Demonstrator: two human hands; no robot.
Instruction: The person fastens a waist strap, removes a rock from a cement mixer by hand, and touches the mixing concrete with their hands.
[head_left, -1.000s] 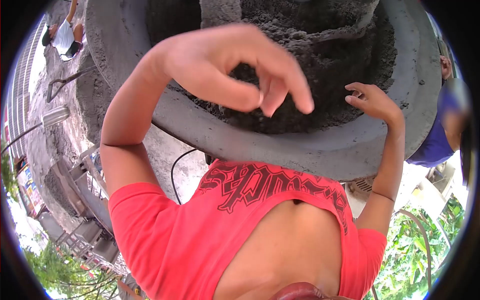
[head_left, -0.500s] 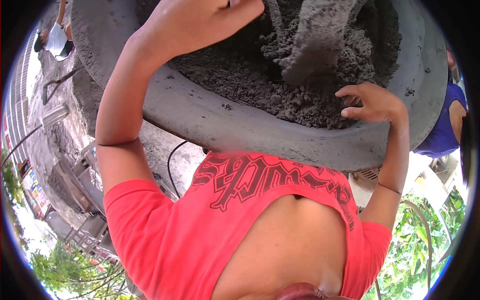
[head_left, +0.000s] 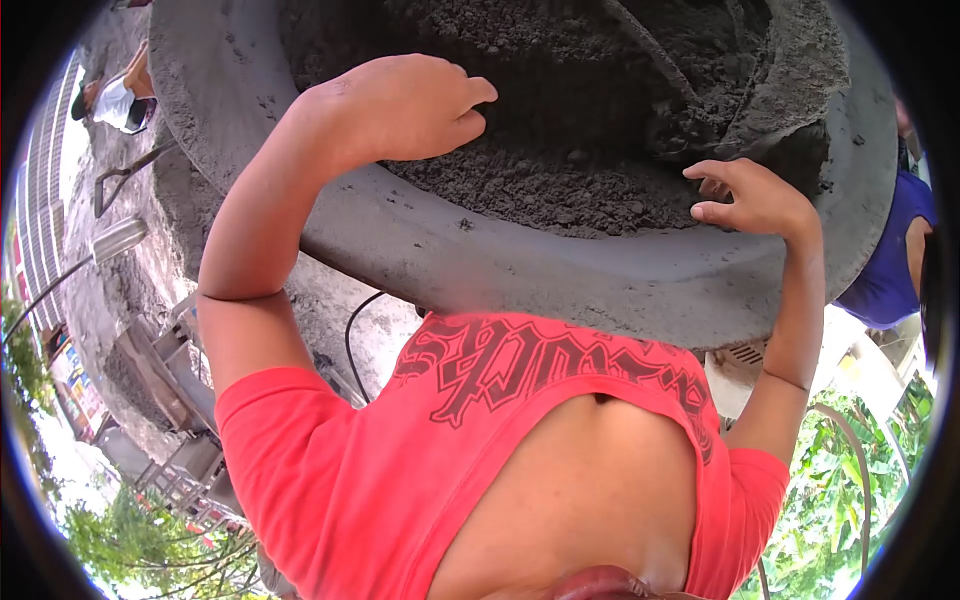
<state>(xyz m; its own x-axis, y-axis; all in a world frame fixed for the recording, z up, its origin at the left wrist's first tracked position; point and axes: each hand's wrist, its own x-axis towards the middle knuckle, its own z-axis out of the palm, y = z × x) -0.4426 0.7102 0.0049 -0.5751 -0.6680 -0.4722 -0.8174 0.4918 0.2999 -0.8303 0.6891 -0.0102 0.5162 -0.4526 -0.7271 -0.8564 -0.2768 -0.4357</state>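
My left hand (head_left: 408,108) is over the left inner edge of a large round drum, its fingers loosely bent and apart with nothing visible in them. Some of its fingers are hidden behind the back of the hand. On the right, my right hand (head_left: 752,196) hangs by the drum's rim (head_left: 560,272), with a gap between thumb and curled fingers. I cannot tell whether either hand touches the drum. Inside lies dark grey, crumbly wet mortar (head_left: 560,190). A mortar-caked mixing paddle (head_left: 795,75) stands at the upper right, and a thin bar (head_left: 655,50) slants near it.
A person in a blue garment (head_left: 895,255) is close by the drum on the right. Another person in a white top (head_left: 115,100) is farther off at upper left. A shovel handle (head_left: 115,185) and a lamp-like fitting on a cable (head_left: 118,238) are at left.
The paddle has swung from the middle toward the right, and the thin bar has shifted too. My left hand has come lower and nearer; my right hand has barely moved.
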